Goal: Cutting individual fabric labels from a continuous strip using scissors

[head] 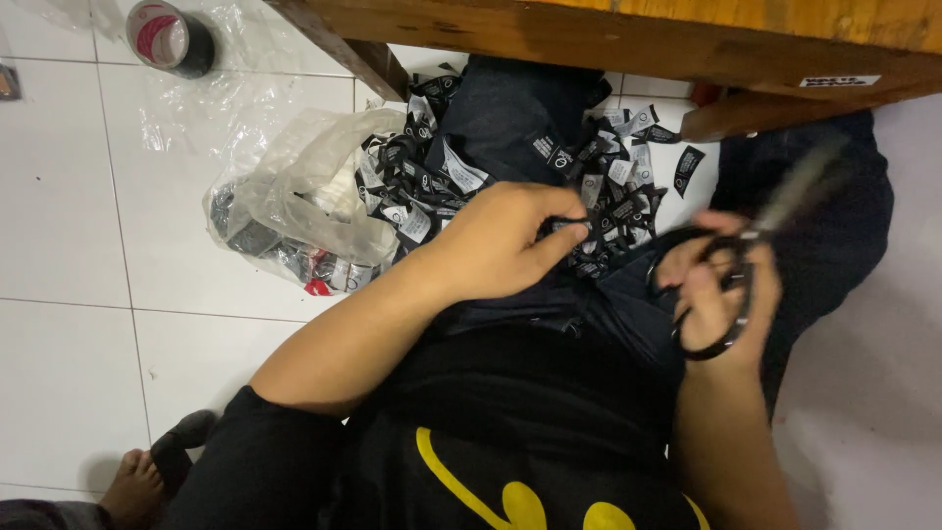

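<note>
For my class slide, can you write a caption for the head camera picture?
Right hand holds black scissors; left hand pinches a label above a pile of labels.

Small black fabric label [572, 228] pinched at left-hand fingers [564, 236], held over lap, just at near edge of label pile [510, 172]. Pile: many black and white woven labels, heaped loosely across dark garment on lap. Black-handled scissors [731, 285] gripped in right hand, loops around fingers, blades blurred, pointed up and away toward wooden bench edge.
</note>
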